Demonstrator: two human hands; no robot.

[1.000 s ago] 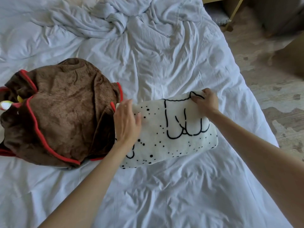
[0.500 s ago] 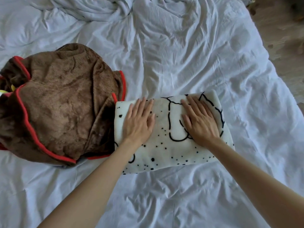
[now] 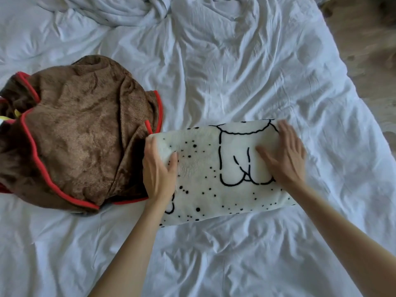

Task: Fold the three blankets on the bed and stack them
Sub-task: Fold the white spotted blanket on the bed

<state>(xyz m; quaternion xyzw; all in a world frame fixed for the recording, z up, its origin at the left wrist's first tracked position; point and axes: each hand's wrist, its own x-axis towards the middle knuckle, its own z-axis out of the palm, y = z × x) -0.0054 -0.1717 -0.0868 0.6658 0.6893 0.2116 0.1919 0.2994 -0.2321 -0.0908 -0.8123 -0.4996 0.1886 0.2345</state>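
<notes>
Crowding folded white blanket (image 3: 216, 166): brown blanket (image 3: 81, 133), touching left edge.

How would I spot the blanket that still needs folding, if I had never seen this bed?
Start at the bed's rumpled white sheet and look to its left side. There the brown blanket lies in a loose heap beside the folded white blanket under the hands. Its plush brown pile and red edging set it apart.

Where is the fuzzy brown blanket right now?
The brown blanket lies bunched at the left on the white bed sheet, beside the folded white blanket.
</notes>
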